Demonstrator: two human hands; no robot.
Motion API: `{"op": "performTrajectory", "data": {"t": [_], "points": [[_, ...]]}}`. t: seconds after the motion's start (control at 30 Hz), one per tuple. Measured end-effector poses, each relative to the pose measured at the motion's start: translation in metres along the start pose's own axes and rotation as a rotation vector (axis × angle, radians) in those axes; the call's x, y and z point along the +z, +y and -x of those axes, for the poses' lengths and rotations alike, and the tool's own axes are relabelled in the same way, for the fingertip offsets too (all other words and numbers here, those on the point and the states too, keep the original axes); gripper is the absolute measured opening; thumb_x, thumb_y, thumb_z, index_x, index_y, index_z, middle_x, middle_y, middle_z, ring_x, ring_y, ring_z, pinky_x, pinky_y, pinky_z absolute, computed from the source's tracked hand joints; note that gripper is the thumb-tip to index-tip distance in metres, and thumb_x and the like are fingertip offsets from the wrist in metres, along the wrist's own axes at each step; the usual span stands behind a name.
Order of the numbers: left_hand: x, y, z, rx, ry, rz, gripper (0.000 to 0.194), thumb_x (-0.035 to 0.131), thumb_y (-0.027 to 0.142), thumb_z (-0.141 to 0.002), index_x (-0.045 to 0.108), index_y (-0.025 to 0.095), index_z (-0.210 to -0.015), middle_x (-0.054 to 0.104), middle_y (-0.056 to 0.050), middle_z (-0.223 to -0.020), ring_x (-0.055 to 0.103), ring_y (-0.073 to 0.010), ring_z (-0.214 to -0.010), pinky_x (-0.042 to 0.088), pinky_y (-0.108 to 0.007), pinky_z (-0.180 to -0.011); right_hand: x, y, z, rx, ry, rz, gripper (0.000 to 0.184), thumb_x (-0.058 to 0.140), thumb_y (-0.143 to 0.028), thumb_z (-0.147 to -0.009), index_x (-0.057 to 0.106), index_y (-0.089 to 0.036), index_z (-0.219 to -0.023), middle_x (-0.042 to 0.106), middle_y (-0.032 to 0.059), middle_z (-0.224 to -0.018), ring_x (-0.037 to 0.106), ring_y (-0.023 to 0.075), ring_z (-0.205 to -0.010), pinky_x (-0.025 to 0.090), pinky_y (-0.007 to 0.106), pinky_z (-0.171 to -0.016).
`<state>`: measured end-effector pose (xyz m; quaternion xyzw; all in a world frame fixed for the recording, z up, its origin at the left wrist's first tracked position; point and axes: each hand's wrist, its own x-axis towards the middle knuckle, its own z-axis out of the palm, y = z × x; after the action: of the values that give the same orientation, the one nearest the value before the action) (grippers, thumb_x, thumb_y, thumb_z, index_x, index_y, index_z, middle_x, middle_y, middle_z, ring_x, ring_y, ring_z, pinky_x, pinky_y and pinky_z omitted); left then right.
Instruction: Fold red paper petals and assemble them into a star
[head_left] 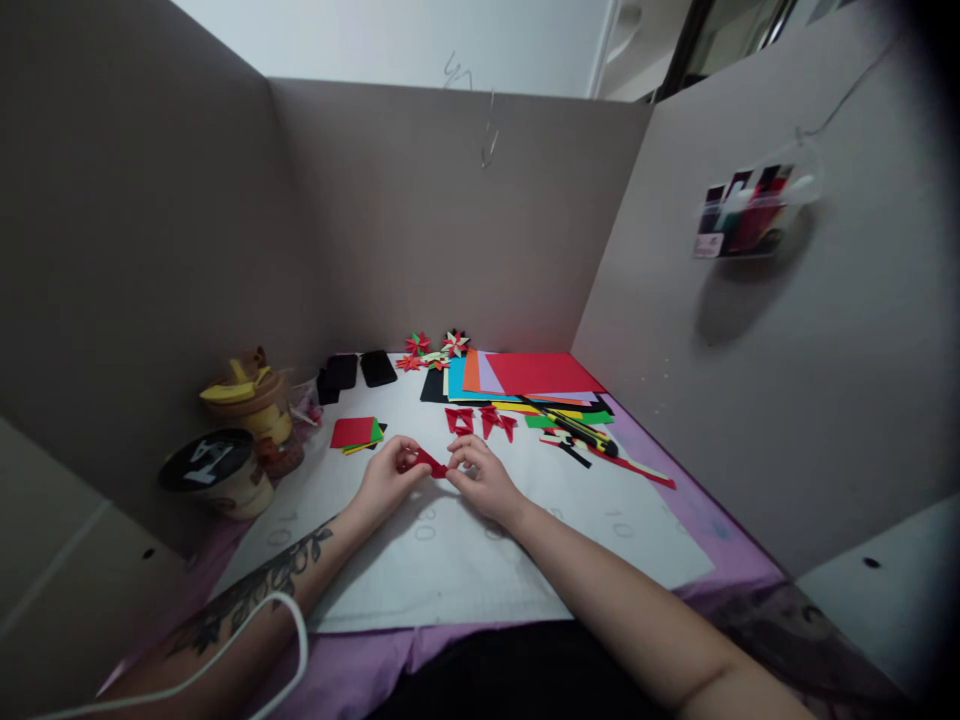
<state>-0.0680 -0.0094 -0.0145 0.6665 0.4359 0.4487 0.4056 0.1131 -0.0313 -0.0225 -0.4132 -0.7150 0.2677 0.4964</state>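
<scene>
Between my two hands, a small piece of folded red paper (430, 463) is held just above the white sheet on the table. My left hand (396, 470) pinches its left part between thumb and fingers. At its right end, the thumb and fingertips of my right hand (480, 480) close on the paper. Just beyond my hands lie several folded red paper pieces (491, 424). To the left is a small stack of square papers (354, 433), red on top with green, yellow and black edges showing.
Coloured paper sheets (536, 374) lie at the back right, with a yellow-black utility knife (577, 430) and paper strips (645, 473) nearby. Paper stars (437, 350) and two black flat objects (377, 367) lie at the back. Tubs (225, 470) stand left. Grey panels (450, 230) enclose the table.
</scene>
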Motion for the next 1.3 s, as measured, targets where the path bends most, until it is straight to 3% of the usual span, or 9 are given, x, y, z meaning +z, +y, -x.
{"op": "performTrajectory", "data": {"t": [0.1, 0.23, 0.5, 0.67, 0.9, 1.07, 1.3], "points": [[0.001, 0.000, 0.000, -0.115, -0.030, 0.103, 0.031, 0.066, 0.029, -0.067, 0.047, 0.018, -0.088, 0.058, 0.006, -0.058, 0.051, -0.0091, -0.045, 0.039, -0.019, -0.043, 0.000, 0.001, 0.000, 0.002, 0.008, -0.003, 0.003, 0.058, -0.017, -0.073, 0.060, -0.020, -0.072, 0.053, 0.0056, -0.100, 0.052, 0.0173, -0.095, 0.044, 0.029, -0.076], [0.003, 0.001, 0.001, -0.158, -0.047, 0.133, 0.034, 0.068, 0.030, -0.065, 0.047, 0.018, -0.089, 0.060, 0.006, -0.057, 0.052, -0.0093, -0.044, 0.038, -0.018, -0.042, 0.001, 0.002, 0.000, 0.020, -0.017, -0.027, 0.004, 0.058, -0.018, -0.072, 0.062, -0.019, -0.072, 0.055, 0.0057, -0.098, 0.054, 0.0168, -0.091, 0.045, 0.026, -0.069], [0.004, 0.001, 0.000, -0.018, 0.014, 0.049, 0.026, 0.068, 0.025, -0.064, 0.053, 0.017, -0.084, 0.061, 0.003, -0.067, 0.058, -0.0114, -0.059, 0.043, -0.021, -0.054, 0.007, 0.008, -0.003, 0.248, -0.040, -0.231, 0.010, 0.056, -0.026, -0.074, 0.058, -0.017, -0.075, 0.058, 0.0001, -0.071, 0.053, 0.0122, -0.065, 0.042, 0.024, -0.061], [0.006, 0.005, 0.003, 0.046, 0.002, -0.007, 0.021, 0.066, 0.028, -0.067, 0.054, 0.017, -0.080, 0.061, 0.001, -0.071, 0.058, -0.0131, -0.064, 0.044, -0.024, -0.059, 0.009, 0.010, -0.006, 0.246, 0.022, -0.358, 0.018, 0.062, -0.023, -0.066, 0.049, -0.019, -0.078, 0.052, -0.0034, -0.070, 0.050, 0.0109, -0.062, 0.040, 0.022, -0.058], [0.005, 0.009, 0.004, 0.076, 0.006, -0.031, 0.016, 0.065, 0.026, -0.068, 0.056, 0.017, -0.077, 0.062, 0.000, -0.071, 0.058, -0.0132, -0.065, 0.044, -0.025, -0.061, 0.010, 0.015, -0.006, 0.280, -0.009, -0.400, 0.017, 0.059, -0.025, -0.067, 0.046, -0.019, -0.077, 0.049, -0.0045, -0.066, 0.048, 0.0102, -0.058, 0.038, 0.022, -0.055], [0.009, 0.009, 0.004, 0.047, -0.037, 0.012, 0.026, 0.065, 0.025, -0.068, 0.054, 0.017, -0.090, 0.062, -0.001, -0.078, 0.060, -0.0143, -0.071, 0.047, -0.026, -0.063, 0.010, 0.011, -0.006, 0.220, 0.024, -0.315, 0.015, 0.058, -0.020, -0.067, 0.044, -0.019, -0.074, 0.046, -0.0054, -0.065, 0.045, 0.0092, -0.057, 0.036, 0.021, -0.055], [0.008, 0.009, 0.004, 0.005, -0.027, -0.106, 0.028, 0.064, 0.027, -0.068, 0.051, 0.019, -0.092, 0.054, 0.007, -0.056, 0.048, -0.0091, -0.049, 0.035, -0.020, -0.048, 0.011, 0.003, -0.003, 0.181, 0.016, -0.256, 0.018, 0.056, -0.017, -0.067, 0.040, -0.020, -0.074, 0.048, -0.0059, -0.062, 0.046, 0.0100, -0.057, 0.037, 0.022, -0.056]]}}
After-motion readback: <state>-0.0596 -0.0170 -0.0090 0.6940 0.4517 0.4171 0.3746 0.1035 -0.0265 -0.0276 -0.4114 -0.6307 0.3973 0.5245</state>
